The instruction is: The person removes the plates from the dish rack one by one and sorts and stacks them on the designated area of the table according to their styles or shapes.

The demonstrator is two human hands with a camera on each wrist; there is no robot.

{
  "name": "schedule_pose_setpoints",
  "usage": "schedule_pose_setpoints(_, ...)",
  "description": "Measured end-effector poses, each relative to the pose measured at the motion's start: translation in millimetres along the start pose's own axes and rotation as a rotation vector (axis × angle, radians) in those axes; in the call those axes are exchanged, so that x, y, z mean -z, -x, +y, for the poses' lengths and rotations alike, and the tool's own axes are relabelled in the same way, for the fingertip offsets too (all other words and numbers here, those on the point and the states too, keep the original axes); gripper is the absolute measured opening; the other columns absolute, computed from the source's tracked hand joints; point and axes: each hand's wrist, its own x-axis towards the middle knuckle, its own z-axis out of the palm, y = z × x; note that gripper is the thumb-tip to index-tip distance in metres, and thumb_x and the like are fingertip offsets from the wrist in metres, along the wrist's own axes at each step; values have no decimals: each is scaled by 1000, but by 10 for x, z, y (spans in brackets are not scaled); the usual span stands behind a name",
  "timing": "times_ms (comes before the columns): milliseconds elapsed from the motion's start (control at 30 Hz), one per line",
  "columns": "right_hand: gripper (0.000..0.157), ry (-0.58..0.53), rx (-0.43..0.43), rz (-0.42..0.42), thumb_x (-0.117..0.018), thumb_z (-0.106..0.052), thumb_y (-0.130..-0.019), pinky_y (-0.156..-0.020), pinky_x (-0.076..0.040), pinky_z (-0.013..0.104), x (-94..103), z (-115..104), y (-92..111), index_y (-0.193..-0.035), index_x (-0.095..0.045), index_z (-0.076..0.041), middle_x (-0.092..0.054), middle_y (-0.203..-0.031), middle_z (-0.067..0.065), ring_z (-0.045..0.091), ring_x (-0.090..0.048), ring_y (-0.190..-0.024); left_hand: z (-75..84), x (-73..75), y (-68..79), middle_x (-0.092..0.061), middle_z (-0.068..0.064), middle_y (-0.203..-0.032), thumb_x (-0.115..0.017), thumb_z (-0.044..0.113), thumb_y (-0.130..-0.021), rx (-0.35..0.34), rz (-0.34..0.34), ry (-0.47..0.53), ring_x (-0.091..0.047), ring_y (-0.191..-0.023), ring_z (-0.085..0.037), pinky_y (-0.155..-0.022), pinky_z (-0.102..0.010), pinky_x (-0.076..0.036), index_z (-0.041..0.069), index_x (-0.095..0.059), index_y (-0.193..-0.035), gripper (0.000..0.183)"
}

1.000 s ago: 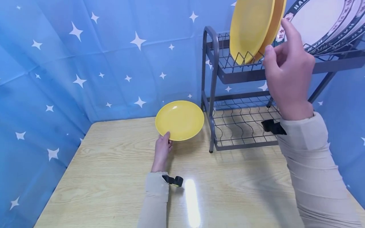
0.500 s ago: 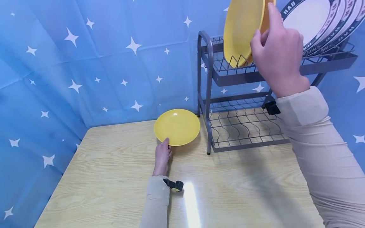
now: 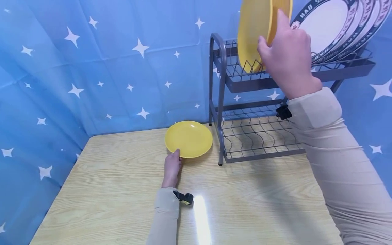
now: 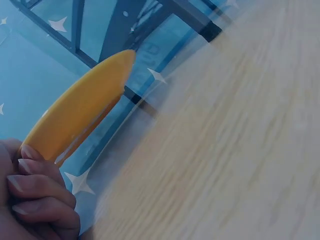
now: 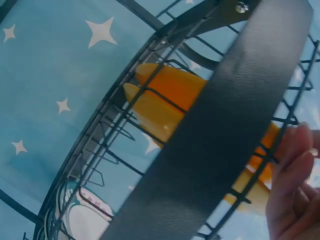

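In the head view my left hand (image 3: 172, 166) grips the near rim of a round yellow plate (image 3: 189, 139), thumb on top and fingers curled beneath. The left wrist view shows this plate (image 4: 80, 110) tilted, apparently above the tabletop. My right hand (image 3: 289, 56) is raised to the upper tier of a dark metal dish rack (image 3: 257, 84). There its thumb and index finger pinch at the rim of upright yellow plates (image 3: 252, 37); two plate edges show. From below, the right wrist view has the fingers (image 5: 295, 165) beside these plates, partly hidden by the rack's rail.
Several white plates with dark green lettered rims (image 3: 324, 29) lean at the right of the upper tier. The rack's lower wire shelf (image 3: 260, 136) stands over the wooden table (image 3: 116, 190). A blue star-patterned curtain (image 3: 107, 61) hangs behind and at the sides.
My right hand has come in from beside the upright yellow plates to their rim, and the front plate appears more edge-on. The plate in my left hand has sunk slightly. The head view has shifted.
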Motion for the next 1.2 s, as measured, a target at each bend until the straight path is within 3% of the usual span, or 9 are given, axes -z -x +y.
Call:
schedule_pose_setpoints(167,56,-13,-85,-98,-35,-42,-91,-74,-50,38,-53,-28,-48,-137,-30,-10,-49,-124,18,31,-53,-107,-14,85,-11,-39,3,-48,-41,36,-90,-2,34,-30,-32,-41,-11,-39,-22,-24,1,-51,-66,43)
schedule_pose_setpoints(367,54,3,-137,-204,-31,-39,-91,-68,-51,38,-52,-1,-101,-134,-34,-5,-49,-124,21,35,-57,-99,-29,68,-24,-40,4,-48,-41,38,-90,-3,24,-31,-31,-40,-10,-38,-22,-24,2,-52,-67,44)
schedule_pose_setpoints(600,49,56,-123,-218,-35,-28,-90,-79,-46,48,-72,20,-92,-133,-34,-5,-46,-127,21,40,-49,-108,-57,10,-43,-41,3,-49,-42,39,-89,-5,20,-53,-31,-40,-10,-37,-22,-25,1,-54,-68,45)
schedule_pose_setpoints(900,48,32,-127,-184,-36,-27,-88,-79,-47,47,-40,52,-15,-132,-34,-5,-47,-126,19,37,-50,-109,-42,-31,-41,-46,-1,-58,-41,44,-90,-10,-20,-120,-35,-46,-13,-41,-23,-27,1,-56,-73,49)
schedule_pose_setpoints(1200,46,-28,-101,-147,-39,-25,-88,-75,-49,43,-51,91,128,-129,-34,-5,-53,-120,17,33,-56,-101,-73,-18,-66,-47,-2,-59,-41,48,-89,-54,-9,-171,-38,-50,-14,-45,-25,-30,7,-54,-66,49)
